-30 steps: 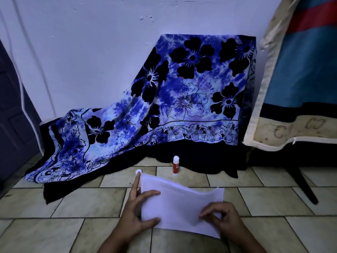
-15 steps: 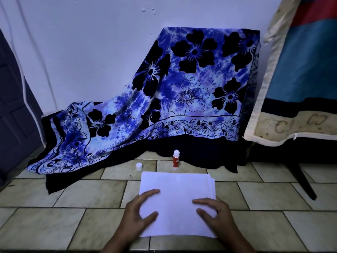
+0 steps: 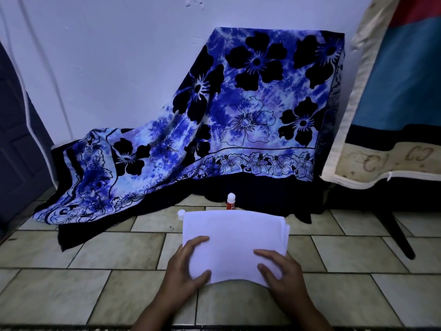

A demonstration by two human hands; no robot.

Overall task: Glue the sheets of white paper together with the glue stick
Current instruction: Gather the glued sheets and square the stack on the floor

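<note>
A stack of white paper sheets (image 3: 235, 237) lies over the tiled floor in front of me, its near edge slightly lifted and curved. My left hand (image 3: 188, 271) grips the stack's near left corner, thumb on top. My right hand (image 3: 281, 273) holds the near right corner, fingers spread over the sheet. The sheet edges fan out a little at the far right. A red glue stick (image 3: 230, 202) with its white tip exposed stands upright just beyond the paper. Its small white cap (image 3: 181, 214) sits at the paper's far left corner.
A blue and black flowered cloth (image 3: 238, 120) drapes over something against the white wall and spills onto the floor at left. A cushioned piece of furniture (image 3: 391, 115) with a dark leg (image 3: 398, 235) stands at right. A dark door (image 3: 14, 139) is at far left.
The paper has gone from tilted and raised to squared up and nearly flat before me. Both hands have shifted to its near corners, and the view has tilted slightly.
</note>
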